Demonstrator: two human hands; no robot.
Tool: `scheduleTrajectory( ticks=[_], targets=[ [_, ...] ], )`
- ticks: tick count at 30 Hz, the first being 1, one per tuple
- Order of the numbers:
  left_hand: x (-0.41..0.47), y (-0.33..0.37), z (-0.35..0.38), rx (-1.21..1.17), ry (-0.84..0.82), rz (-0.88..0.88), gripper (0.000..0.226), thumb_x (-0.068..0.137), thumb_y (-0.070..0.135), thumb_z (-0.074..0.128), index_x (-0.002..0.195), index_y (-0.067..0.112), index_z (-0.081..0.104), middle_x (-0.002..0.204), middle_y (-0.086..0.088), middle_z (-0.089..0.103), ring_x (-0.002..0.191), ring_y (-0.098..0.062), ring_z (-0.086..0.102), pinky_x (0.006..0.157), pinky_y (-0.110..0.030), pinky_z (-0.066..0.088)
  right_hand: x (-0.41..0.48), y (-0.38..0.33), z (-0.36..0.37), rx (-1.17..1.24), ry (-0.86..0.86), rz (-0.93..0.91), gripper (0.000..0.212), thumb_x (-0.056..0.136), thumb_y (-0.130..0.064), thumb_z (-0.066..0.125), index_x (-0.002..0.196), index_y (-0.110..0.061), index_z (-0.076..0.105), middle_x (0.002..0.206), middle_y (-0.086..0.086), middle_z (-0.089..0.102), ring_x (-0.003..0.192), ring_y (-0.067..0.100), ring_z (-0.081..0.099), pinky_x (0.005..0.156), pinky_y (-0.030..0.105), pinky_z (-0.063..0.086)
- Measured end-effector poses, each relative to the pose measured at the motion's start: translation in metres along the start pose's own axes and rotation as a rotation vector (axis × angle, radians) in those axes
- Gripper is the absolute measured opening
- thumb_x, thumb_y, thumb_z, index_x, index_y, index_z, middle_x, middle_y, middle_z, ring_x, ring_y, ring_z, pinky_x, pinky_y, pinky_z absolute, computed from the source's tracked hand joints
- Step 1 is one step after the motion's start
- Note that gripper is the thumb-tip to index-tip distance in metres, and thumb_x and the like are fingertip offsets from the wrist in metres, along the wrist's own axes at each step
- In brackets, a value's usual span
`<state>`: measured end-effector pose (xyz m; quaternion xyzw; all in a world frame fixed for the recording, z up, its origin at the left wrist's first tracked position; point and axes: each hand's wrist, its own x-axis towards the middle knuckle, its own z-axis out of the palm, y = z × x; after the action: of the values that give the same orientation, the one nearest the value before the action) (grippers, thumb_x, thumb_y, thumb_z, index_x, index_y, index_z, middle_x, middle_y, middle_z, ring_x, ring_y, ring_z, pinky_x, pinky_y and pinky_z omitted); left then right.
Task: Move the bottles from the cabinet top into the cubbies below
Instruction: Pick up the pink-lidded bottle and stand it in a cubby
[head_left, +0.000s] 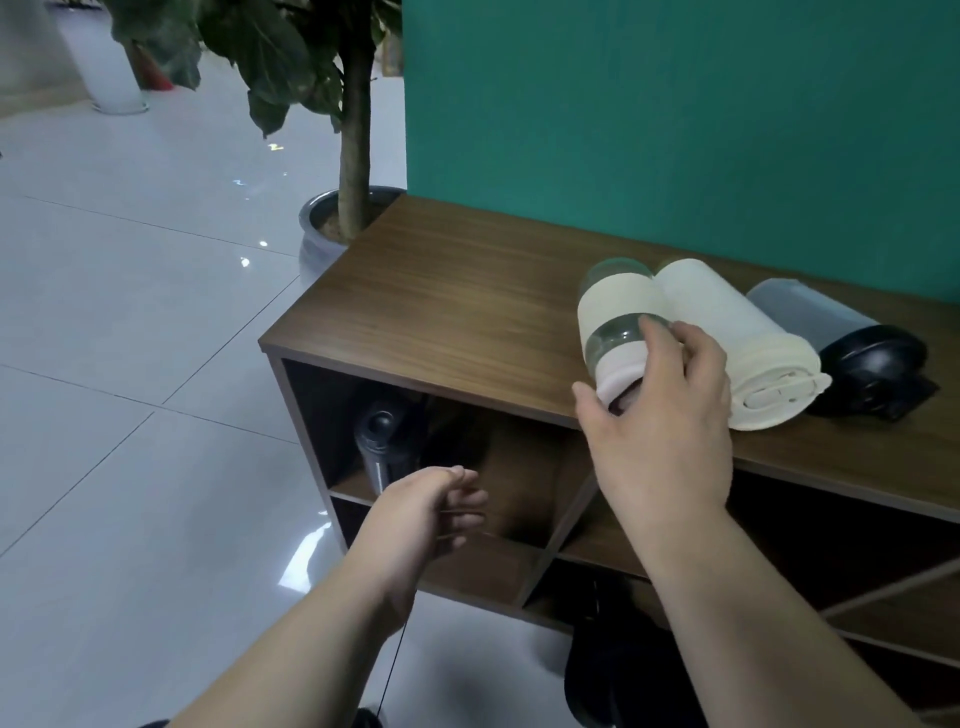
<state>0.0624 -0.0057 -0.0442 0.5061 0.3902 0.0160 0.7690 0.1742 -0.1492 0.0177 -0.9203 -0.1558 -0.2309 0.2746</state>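
Teal wall behind a wooden cabinet top (441, 291) holding three bottles lying side by side. Right hand (662, 415) closes around the cream-sleeved clear bottle (618, 322), hiding its cap. Left hand (431, 506) hangs loosely curled, empty, before a shadowed cubby (467, 457) containing a dark bottle (382, 447).

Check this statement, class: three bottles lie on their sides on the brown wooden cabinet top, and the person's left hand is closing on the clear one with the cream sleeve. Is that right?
One detail is wrong: the right hand, not the left, closes on the clear bottle with the cream sleeve. The head view shows the left hand empty, low by the cubbies. Three bottles do lie on the brown wooden cabinet top.
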Motion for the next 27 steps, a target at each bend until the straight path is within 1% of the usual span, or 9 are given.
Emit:
scheduleTrajectory(
  ticks=[3, 6, 10, 12, 15, 18, 21, 24, 27],
  targets=[
    [0.003, 0.0, -0.005, 0.01, 0.008, -0.005, 0.03, 0.105, 0.026, 0.053, 0.119, 0.008, 0.073, 0.117, -0.015, 0.079, 0.114, -0.035, 0.072, 0.088, -0.038, 0.05, -0.002, 0.001, -0.002, 0.063, 0.027, 0.017, 0.071, 0.075, -0.027, 0.076, 0.139, -0.024, 0.045, 0.142, 0.004, 0.042, 0.128, 0.03, 0.044, 0.092, 0.047, 0.049],
    [0.004, -0.002, -0.008, -0.005, 0.015, -0.005, 0.032, 0.106, 0.028, 0.052, 0.119, 0.007, 0.073, 0.116, -0.017, 0.079, 0.115, -0.037, 0.071, 0.088, -0.038, 0.05, -0.012, -0.003, -0.011, 0.202, 0.03, -0.013, 0.077, 0.07, -0.025, 0.078, 0.139, -0.025, 0.044, 0.14, -0.002, 0.047, 0.127, 0.023, 0.047, 0.098, 0.041, 0.046],
    [0.007, -0.006, -0.011, -0.112, 0.029, 0.023, 0.051, 0.108, 0.042, 0.043, 0.123, 0.001, 0.07, 0.101, -0.016, 0.076, 0.085, -0.031, 0.069, 0.076, -0.036, 0.052, -0.036, -0.012, -0.03, 0.501, -0.044, -0.163, 0.076, 0.063, -0.023, 0.078, 0.134, -0.028, 0.048, 0.131, -0.006, 0.055, 0.124, 0.008, 0.052, 0.102, 0.024, 0.041],
    [0.01, -0.007, -0.014, -0.175, 0.018, 0.04, 0.059, 0.105, 0.052, 0.039, 0.122, 0.005, 0.071, 0.098, -0.019, 0.075, 0.074, -0.028, 0.07, 0.066, -0.034, 0.054, -0.045, -0.012, -0.034, 0.635, -0.114, -0.245, 0.074, 0.061, -0.023, 0.075, 0.13, -0.027, 0.05, 0.128, -0.003, 0.058, 0.123, 0.01, 0.055, 0.101, 0.026, 0.042],
    [0.011, -0.01, -0.015, -0.257, 0.008, 0.067, 0.05, 0.101, 0.055, 0.043, 0.121, 0.02, 0.073, 0.095, -0.018, 0.077, 0.066, -0.027, 0.07, 0.056, -0.029, 0.055, -0.052, -0.01, -0.03, 0.646, -0.226, -0.329, 0.068, 0.059, -0.025, 0.072, 0.126, -0.019, 0.056, 0.125, -0.006, 0.058, 0.12, 0.007, 0.056, 0.099, 0.018, 0.04],
    [0.011, -0.017, -0.009, -0.344, 0.009, -0.041, 0.045, 0.098, 0.048, 0.052, 0.126, 0.019, 0.071, 0.093, -0.011, 0.071, 0.062, -0.025, 0.066, 0.051, -0.026, 0.054, -0.057, -0.005, -0.016, 0.561, -0.331, -0.285, 0.065, 0.061, -0.029, 0.07, 0.125, -0.027, 0.056, 0.125, -0.017, 0.053, 0.118, -0.005, 0.051, 0.096, 0.009, 0.036],
    [0.019, -0.032, -0.003, -0.35, 0.077, -0.148, 0.043, 0.098, 0.038, 0.05, 0.129, 0.016, 0.069, 0.103, -0.013, 0.078, 0.076, -0.032, 0.075, 0.059, -0.036, 0.063, -0.068, 0.003, 0.0, 0.517, -0.387, -0.204, 0.07, 0.062, -0.038, 0.072, 0.129, -0.031, 0.053, 0.129, -0.021, 0.048, 0.121, -0.007, 0.048, 0.097, 0.007, 0.035],
    [0.032, -0.045, 0.0, -0.341, 0.145, -0.233, 0.048, 0.105, 0.041, 0.042, 0.132, 0.011, 0.068, 0.116, -0.02, 0.079, 0.104, -0.039, 0.077, 0.087, -0.056, 0.063, -0.083, 0.008, 0.018, 0.531, -0.473, -0.095, 0.085, 0.057, -0.044, 0.081, 0.135, -0.034, 0.049, 0.129, -0.027, 0.044, 0.121, -0.013, 0.044, 0.094, 0.002, 0.032],
    [0.046, -0.052, 0.002, -0.342, 0.161, -0.268, 0.044, 0.101, 0.041, 0.05, 0.127, 0.012, 0.072, 0.112, -0.017, 0.081, 0.104, -0.039, 0.077, 0.09, -0.056, 0.061, -0.092, 0.013, 0.035, 0.607, -0.505, 0.014, 0.095, 0.051, -0.042, 0.089, 0.133, -0.045, 0.042, 0.126, -0.029, 0.046, 0.118, -0.015, 0.044, 0.091, 0.001, 0.032]
  ],
)
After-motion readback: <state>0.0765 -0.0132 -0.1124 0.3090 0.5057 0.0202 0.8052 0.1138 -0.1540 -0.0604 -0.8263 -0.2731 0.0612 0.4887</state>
